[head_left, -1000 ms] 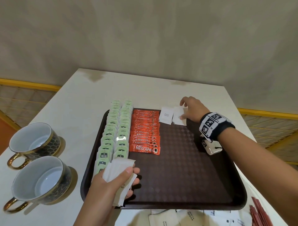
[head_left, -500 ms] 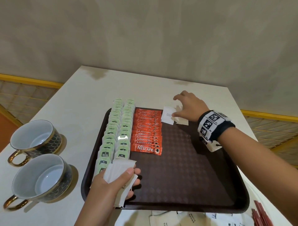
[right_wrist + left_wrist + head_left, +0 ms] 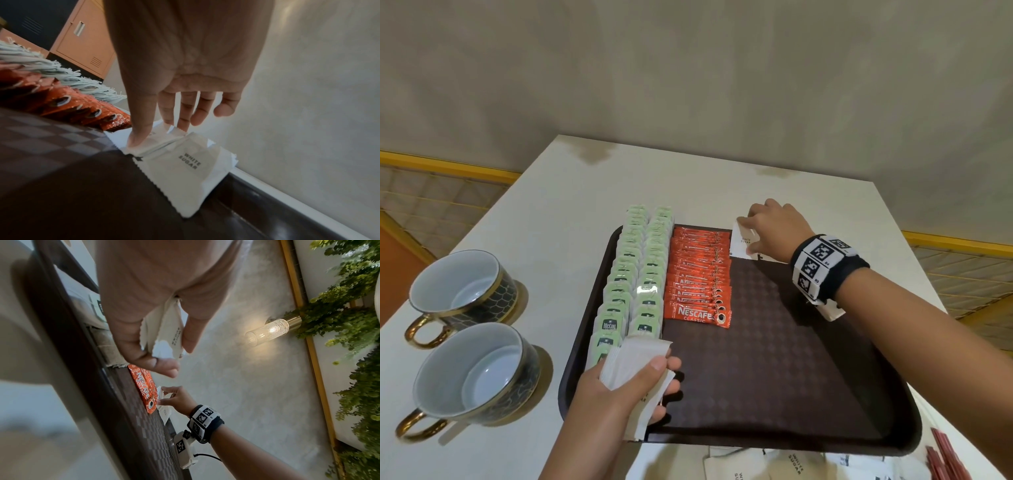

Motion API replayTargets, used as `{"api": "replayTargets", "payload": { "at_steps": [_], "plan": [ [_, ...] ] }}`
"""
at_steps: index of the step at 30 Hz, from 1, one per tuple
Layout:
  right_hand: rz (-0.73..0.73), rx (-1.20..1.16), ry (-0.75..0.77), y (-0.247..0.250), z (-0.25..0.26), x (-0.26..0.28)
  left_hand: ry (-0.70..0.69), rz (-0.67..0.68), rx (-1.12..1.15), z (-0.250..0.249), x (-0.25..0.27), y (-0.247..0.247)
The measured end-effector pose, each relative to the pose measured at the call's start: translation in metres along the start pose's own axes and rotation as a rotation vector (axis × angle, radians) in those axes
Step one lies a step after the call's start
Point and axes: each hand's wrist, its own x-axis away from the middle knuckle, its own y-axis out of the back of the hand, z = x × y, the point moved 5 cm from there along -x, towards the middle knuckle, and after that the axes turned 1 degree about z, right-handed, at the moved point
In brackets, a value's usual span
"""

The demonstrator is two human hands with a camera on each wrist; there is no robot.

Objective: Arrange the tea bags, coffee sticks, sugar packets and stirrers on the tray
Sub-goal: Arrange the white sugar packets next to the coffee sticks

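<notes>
The left hand [image 3: 619,394] clutched a stack of white sugar packets [image 3: 635,363] over the near left corner of the brown tray [image 3: 791,442], while the right hand [image 3: 774,229] pinched one sugar packet [image 3: 741,240] at the far edge, just right of the coffee sticks [image 3: 700,277]. Tea bags [image 3: 633,274] filled two rows on the left, and loose packets [image 3: 767,467] and red stirrers [image 3: 945,459] lay on the bench [image 3: 544,212] near the tray.

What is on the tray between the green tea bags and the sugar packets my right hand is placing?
In the head view, one column of orange coffee sticks fills that gap.
</notes>
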Motion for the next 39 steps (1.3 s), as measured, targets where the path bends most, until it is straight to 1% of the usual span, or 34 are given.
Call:
{"api": "replayTargets", "payload": {
  "at_steps": [3, 6, 11, 13, 16, 18, 20, 23, 27, 28, 30, 33, 34, 36, 39],
  "plan": [
    [0.012, 0.008, 0.006, -0.001, 0.0, -0.001, 0.011, 0.025, 0.015, 0.002, -0.001, 0.0],
    [0.01, -0.023, 0.003, 0.003, -0.003, 0.002, 0.027, 0.087, 0.086, 0.0, 0.0, -0.007],
    [-0.063, -0.195, -0.099, 0.032, -0.017, 0.037, 0.157, 0.257, 0.316, -0.011, 0.005, -0.022],
    [-0.109, -0.363, -0.09, 0.049, -0.009, 0.058, 0.185, 0.328, 0.334, -0.016, 0.006, -0.028],
    [-0.162, -0.721, 0.014, 0.076, 0.023, 0.095, 0.15, 0.387, 0.282, -0.021, 0.006, -0.037],
    [-0.132, -0.995, 0.064, 0.09, 0.049, 0.121, 0.111, 0.41, 0.239, -0.024, 0.009, -0.042],
    [-0.049, -1.18, 0.097, 0.093, 0.073, 0.142, 0.069, 0.429, 0.209, -0.026, 0.015, -0.046],
    [0.035, -1.221, 0.108, 0.089, 0.093, 0.164, 0.031, 0.465, 0.2, -0.028, 0.025, -0.049],
    [0.08, -1.408, 0.004, 0.085, 0.095, 0.185, 0.049, 0.495, 0.255, -0.026, 0.035, -0.049],
    [0.067, -1.439, -0.025, 0.085, 0.092, 0.19, 0.047, 0.498, 0.245, -0.026, 0.038, -0.049],
    [-0.003, -1.453, -0.084, 0.088, 0.081, 0.2, 0.027, 0.479, 0.226, -0.026, 0.04, -0.045],
    [-0.143, -1.404, -0.16, 0.097, 0.061, 0.217, -0.003, 0.438, 0.226, -0.03, 0.04, -0.035],
    [-0.169, -1.396, -0.17, 0.101, 0.058, 0.223, -0.01, 0.425, 0.222, -0.03, 0.041, -0.032],
    [-0.167, -1.432, -0.142, 0.109, 0.06, 0.231, -0.028, 0.41, 0.187, -0.029, 0.043, -0.028],
    [-0.117, -1.477, -0.057, 0.116, 0.076, 0.236, -0.05, 0.414, 0.123, -0.026, 0.048, -0.029]
  ]
}}
